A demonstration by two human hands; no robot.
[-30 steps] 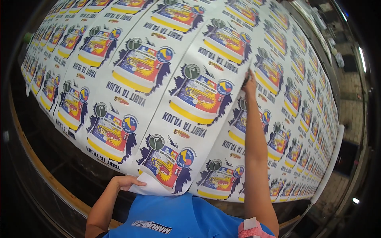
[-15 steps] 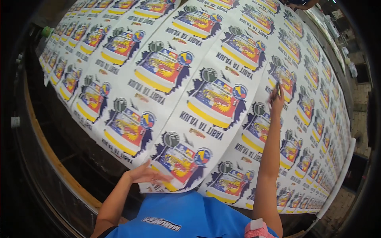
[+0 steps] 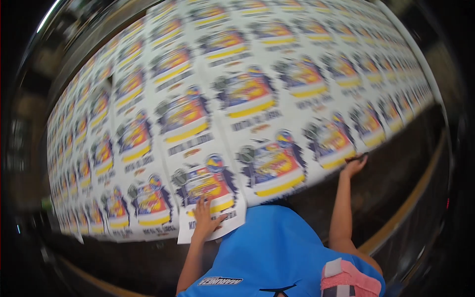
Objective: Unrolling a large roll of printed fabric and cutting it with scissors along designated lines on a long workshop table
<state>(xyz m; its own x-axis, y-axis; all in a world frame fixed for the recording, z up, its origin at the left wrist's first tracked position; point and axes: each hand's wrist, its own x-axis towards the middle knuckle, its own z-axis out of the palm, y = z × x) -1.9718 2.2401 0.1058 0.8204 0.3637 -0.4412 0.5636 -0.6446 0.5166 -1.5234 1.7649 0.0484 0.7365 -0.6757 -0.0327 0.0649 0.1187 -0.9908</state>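
A wide white sheet (image 3: pixel 217 64) printed with rows of the same colourful design is spread over the table before me. My left hand (image 3: pixel 207 220) lies with fingers apart on a narrow printed strip (image 3: pixel 185 228) at the near edge, whose end juts out beyond the neighbouring strips. To the right, my right hand (image 3: pixel 353 167) is closed on a small dark tool (image 3: pixel 357 158), right by the sheet's near edge. Blur and the fingers conceal what kind of tool it is.
Along the right side of the sheet runs a pale rail (image 3: pixel 420 59). A brown-edged ledge (image 3: pixel 403 210) curves past at the lower right, beyond a dark gap under the sheet. Part of a pink cloth (image 3: pixel 349 279) shows near my right shoulder.
My view has turned to the right. My right hand has come back from far over the sheet to its near edge, tool still held. My left hand now rests on the strip.
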